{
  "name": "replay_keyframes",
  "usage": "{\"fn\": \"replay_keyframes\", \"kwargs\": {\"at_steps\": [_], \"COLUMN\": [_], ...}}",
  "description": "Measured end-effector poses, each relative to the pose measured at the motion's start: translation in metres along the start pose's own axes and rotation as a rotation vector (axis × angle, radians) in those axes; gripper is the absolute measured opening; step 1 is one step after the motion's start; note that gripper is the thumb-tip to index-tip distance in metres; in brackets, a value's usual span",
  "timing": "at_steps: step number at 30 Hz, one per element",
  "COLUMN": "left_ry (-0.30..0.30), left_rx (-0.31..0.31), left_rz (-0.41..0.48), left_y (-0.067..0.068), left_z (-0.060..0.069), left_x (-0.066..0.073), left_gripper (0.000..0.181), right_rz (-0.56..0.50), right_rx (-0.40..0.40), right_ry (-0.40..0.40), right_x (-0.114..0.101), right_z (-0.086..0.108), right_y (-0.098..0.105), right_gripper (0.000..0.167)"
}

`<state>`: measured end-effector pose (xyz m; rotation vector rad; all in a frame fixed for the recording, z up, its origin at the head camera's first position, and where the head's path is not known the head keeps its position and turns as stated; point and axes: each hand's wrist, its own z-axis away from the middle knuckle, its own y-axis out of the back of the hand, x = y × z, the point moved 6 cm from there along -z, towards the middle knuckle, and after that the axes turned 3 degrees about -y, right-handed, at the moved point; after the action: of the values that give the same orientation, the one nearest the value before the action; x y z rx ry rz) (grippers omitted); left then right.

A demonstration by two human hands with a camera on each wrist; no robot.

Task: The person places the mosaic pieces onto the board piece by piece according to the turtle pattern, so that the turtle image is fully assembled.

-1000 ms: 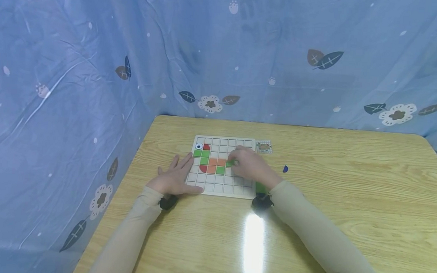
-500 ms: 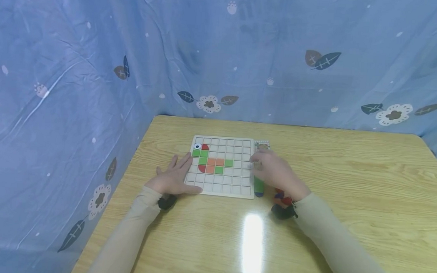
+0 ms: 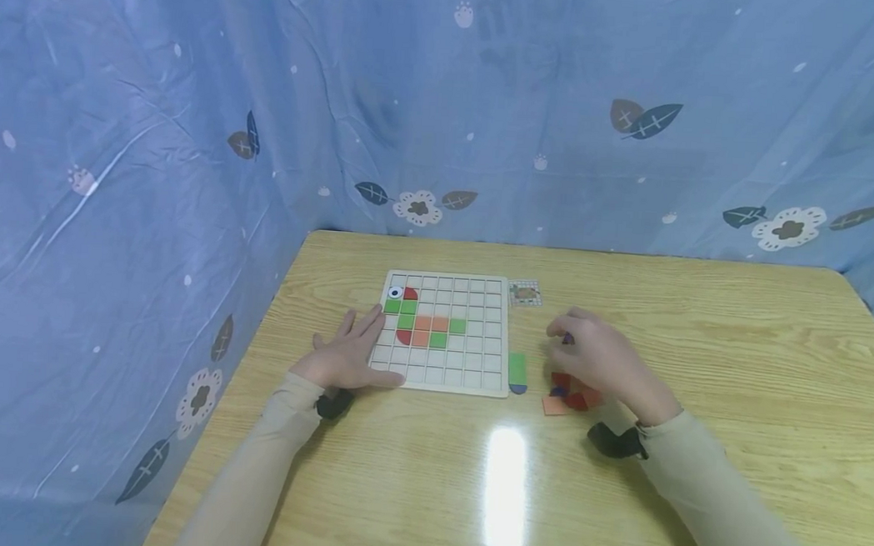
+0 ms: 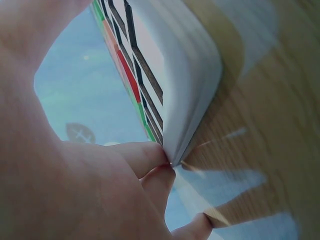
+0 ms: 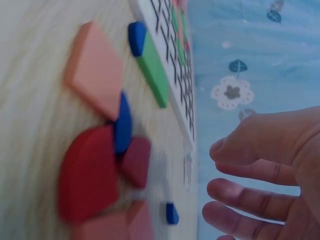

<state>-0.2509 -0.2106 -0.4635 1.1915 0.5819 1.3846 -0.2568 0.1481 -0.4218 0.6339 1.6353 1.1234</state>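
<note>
A white grid board lies on the table, with red, green and orange tiles and a round eye tile set in its left part. My left hand rests at the board's left edge, fingers spread. In the left wrist view its fingertips touch the board's corner. To the right of the board hovers my right hand, fingers loosely bent with nothing between them. A small blue piece lies near its fingertips. Beneath the hand are loose pieces, including a red quarter-round and an orange tile.
A small pattern card lies by the board's upper right corner. Green pieces with a blue half-round piece below them sit along the board's right edge. A blue curtain hangs behind the table.
My right hand has let go of a green tile on the board and moved right, over the loose pieces. The left hand stays at the board's edge.
</note>
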Motion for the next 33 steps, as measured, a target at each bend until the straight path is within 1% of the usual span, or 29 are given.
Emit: {"fn": "replay_keyframes", "kwargs": {"at_steps": [5,11,17,21,25,33], "left_ry": [-0.001,-0.006,-0.005,-0.002,0.003,-0.001], "left_rx": [-0.001,0.003,0.006,0.002,-0.007,-0.007], "left_rz": [0.003,0.0,0.0,-0.003,-0.004,-0.004], "left_y": [0.0,0.001,0.0,-0.002,-0.003,-0.004], "left_z": [0.0,-0.001,-0.001,-0.003,-0.004,-0.005], "left_x": [0.001,0.001,0.0,-0.002,-0.003,-0.004], "left_gripper": [0.121,0.121,0.121,0.122,0.122,0.124], "right_rz": [0.024,0.057,0.085,0.088,0.086,0.094], "right_rx": [-0.012,-0.031,-0.058,-0.089,-0.111,-0.091], "right_ry": [-0.021,-0.036,-0.064,-0.101,-0.12,-0.083], "right_x": [0.01,0.016,0.02,0.023,0.024,0.018], "right_z": [0.011,0.022,0.03,0.033,0.034,0.034], "right_y": [0.002,0.001,-0.003,-0.008,-0.012,-0.013], "right_gripper": [0.021,0.026,0.03,0.029,0.025,0.014]}}
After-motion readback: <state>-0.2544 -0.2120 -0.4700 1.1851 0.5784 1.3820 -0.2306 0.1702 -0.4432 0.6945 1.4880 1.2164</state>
